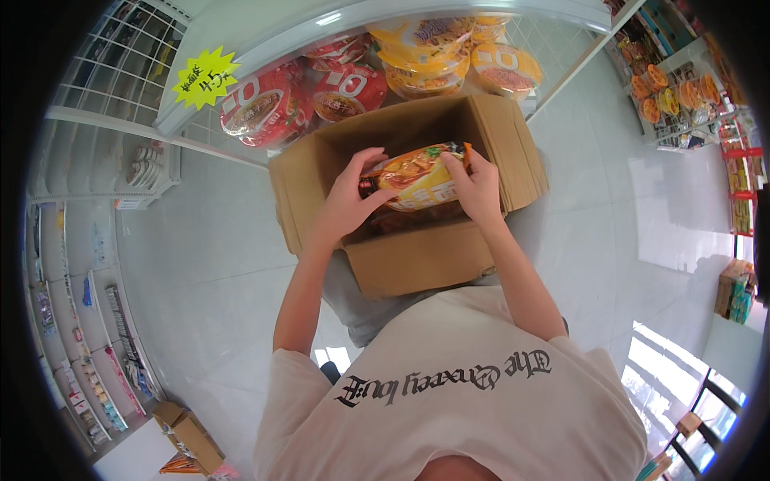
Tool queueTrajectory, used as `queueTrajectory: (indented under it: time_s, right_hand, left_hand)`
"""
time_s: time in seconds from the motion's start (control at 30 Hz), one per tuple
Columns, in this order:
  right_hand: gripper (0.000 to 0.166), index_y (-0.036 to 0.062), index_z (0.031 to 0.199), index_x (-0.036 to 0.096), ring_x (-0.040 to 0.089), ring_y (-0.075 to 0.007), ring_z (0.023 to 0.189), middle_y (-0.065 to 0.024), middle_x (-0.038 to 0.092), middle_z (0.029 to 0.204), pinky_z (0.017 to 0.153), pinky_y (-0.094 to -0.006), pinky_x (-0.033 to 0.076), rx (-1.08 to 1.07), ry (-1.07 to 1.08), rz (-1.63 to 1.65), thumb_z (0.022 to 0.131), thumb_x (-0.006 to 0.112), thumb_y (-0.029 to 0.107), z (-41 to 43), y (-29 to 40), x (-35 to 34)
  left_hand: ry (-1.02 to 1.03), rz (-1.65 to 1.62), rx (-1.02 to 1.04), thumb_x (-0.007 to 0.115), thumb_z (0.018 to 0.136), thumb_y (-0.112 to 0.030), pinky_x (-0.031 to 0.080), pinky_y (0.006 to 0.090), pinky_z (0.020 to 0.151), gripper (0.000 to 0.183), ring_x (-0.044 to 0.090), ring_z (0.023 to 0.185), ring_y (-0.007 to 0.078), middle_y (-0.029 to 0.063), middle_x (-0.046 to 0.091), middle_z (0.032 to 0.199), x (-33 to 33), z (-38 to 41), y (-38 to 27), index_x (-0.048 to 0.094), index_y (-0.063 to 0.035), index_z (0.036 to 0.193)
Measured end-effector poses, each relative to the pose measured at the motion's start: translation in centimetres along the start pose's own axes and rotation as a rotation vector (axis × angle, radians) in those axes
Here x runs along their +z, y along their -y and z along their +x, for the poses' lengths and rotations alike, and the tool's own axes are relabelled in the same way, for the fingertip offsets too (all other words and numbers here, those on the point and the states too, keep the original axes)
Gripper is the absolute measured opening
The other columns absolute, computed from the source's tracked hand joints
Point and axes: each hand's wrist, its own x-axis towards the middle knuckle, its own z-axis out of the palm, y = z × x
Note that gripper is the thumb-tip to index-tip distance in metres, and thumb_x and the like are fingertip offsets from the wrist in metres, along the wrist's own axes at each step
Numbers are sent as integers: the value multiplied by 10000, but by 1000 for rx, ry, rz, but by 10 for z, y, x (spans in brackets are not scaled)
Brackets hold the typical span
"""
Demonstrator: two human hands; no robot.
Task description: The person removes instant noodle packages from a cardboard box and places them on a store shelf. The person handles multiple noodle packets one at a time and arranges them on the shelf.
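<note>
Between my two hands is an orange and yellow packet of instant noodles [415, 177], tilted over the mouth of an open cardboard box [415, 261]. My left hand [355, 195] grips its left end, the thumb lying on the near side. At the other end my right hand [475, 183] pinches the packet's upper right corner, thumb on top. The box rests on my lap with its flaps folded outward. Dark shadow fills much of its inside, and some reddish packaging shows dimly below the packet.
Just beyond the box, a shelf with a pale front rail [385, 13] holds red noodle bowls [349, 93] and stacked yellow noodle bowls [427, 60]. A yellow star-shaped price tag [206, 78] hangs at left. Stocked shelves [90, 337] line the left; a cardboard carton [189, 436] sits lower left.
</note>
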Motion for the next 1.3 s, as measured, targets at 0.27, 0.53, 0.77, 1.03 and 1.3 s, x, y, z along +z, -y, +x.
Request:
queueTrajectory:
  time_s: [0.27, 0.53, 0.77, 1.03, 1.3]
  right_hand:
    - [276, -11, 1050, 665, 512, -69, 692, -6, 630, 769, 617, -285, 448, 134, -57, 77, 1024, 589, 253, 0, 1, 6]
    - [261, 8, 1076, 641, 575, -62, 771, 5, 648, 848, 696, -248, 491, 148, 81, 313, 1022, 595, 260, -9, -14, 3]
    - [306, 52, 1033, 661, 547, -58, 578, 19, 630, 748, 461, -237, 422, 355, 337, 243, 1013, 605, 353, -16, -18, 13]
    - [346, 80, 844, 597, 463, -46, 530, 58, 507, 633, 460, -247, 358, 385, 95, 213, 1036, 571, 367, -10, -7, 15]
    - [309, 15, 1024, 662, 547, -56, 694, 20, 624, 794, 619, -247, 454, 219, 34, 276, 1031, 593, 316, -1, 7, 27]
  left_hand:
    - [-252, -460, -161, 684, 942, -50, 486, 223, 772, 72, 593, 852, 64, 19, 682, 932, 3, -8, 50, 664, 7, 981]
    - [-452, -358, -162, 698, 931, -59, 407, 207, 570, 130, 512, 648, 21, -44, 594, 701, 2, -15, 57, 648, -9, 822]
    - [-560, -429, -147, 702, 904, -18, 410, 212, 559, 124, 510, 620, 28, -42, 579, 677, 2, -14, 54, 634, -10, 801]
    - [-372, -660, 17, 670, 849, 70, 497, 275, 897, 358, 618, 1006, 124, 56, 646, 1090, 4, -10, 50, 551, -7, 1178]
    - [-39, -595, -254, 844, 754, -30, 490, 336, 1000, 818, 573, 1164, 137, 72, 606, 1307, 9, -15, 48, 404, -15, 1443]
